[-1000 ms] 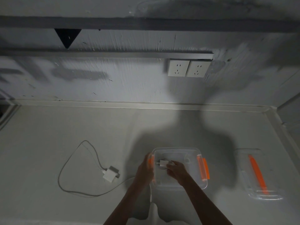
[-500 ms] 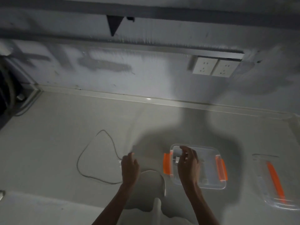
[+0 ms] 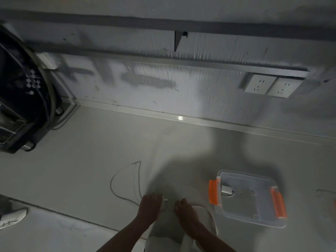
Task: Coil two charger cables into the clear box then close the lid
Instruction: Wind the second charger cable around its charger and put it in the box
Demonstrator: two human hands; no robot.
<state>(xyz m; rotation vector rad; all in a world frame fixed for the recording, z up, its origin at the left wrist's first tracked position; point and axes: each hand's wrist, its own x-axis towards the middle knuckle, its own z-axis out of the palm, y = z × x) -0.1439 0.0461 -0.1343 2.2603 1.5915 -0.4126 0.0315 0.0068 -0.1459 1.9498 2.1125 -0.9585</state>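
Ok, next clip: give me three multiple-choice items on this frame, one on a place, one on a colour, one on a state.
1. Where is the loose grey charger cable on the pale floor?
A. inside the box
B. left of the box
C. plugged into the wall

2. What colour are the side latches of the clear plastic box?
A. orange
B. blue
C. black

3. The box is:
A. lidded
B. open on top
C. tipped over

Answers:
1 B, the cable loops on the floor left of both hands.
2 A, both latches show orange.
3 B, a white charger shows inside with no lid on top.
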